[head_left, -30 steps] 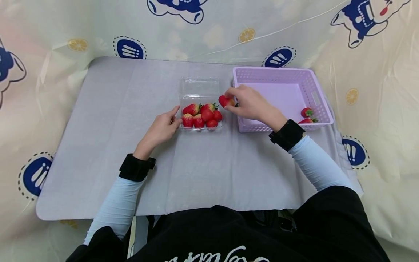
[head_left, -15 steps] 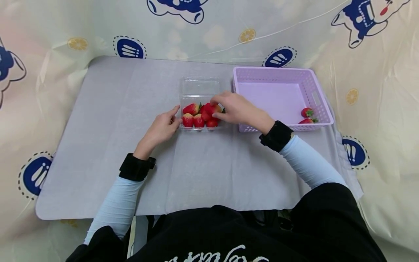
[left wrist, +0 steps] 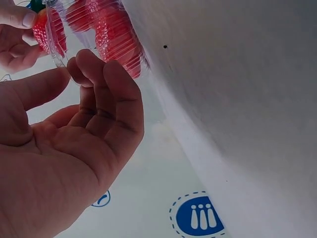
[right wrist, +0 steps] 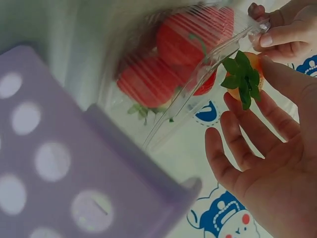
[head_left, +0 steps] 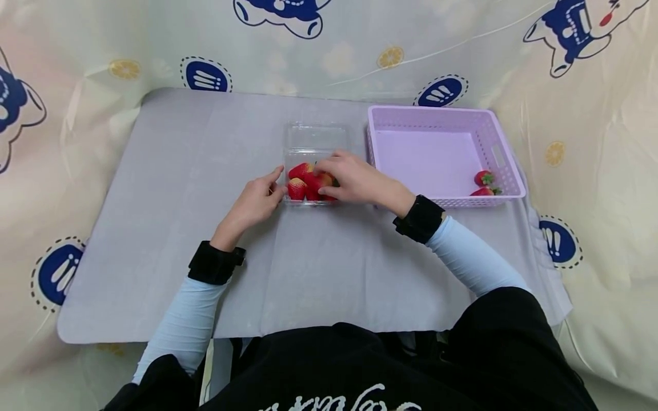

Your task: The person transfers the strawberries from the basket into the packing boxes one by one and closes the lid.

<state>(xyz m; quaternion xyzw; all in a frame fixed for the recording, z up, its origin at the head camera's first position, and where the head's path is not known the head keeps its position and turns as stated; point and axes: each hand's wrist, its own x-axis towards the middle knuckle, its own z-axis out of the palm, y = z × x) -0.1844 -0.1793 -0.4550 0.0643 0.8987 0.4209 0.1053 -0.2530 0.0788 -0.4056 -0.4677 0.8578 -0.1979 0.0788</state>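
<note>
My right hand [head_left: 360,181] is over the clear plastic clamshell box [head_left: 317,137], pinching a strawberry [right wrist: 253,67] between thumb and fingers; its green leaf cap faces the right wrist camera. Several red strawberries [head_left: 296,189] lie in the box's near half, partly covered by the right hand in the head view. On the box's left side, my left hand [head_left: 257,201] holds the rim between thumb and fingertips, as the left wrist view shows from below the hand [left wrist: 84,144]. The hinged lid lies folded back on the far side.
A lilac perforated basket [head_left: 421,157] stands to the right of the box. Two strawberries [head_left: 484,178] lie in its near right corner. Grey cloth [head_left: 308,274] covers the table, and a printed curtain [head_left: 354,34] hangs behind it.
The right hand has carried the strawberry leftward from beside the basket's left edge to over the berries in the box. The left hand has stayed at the box's left rim.
</note>
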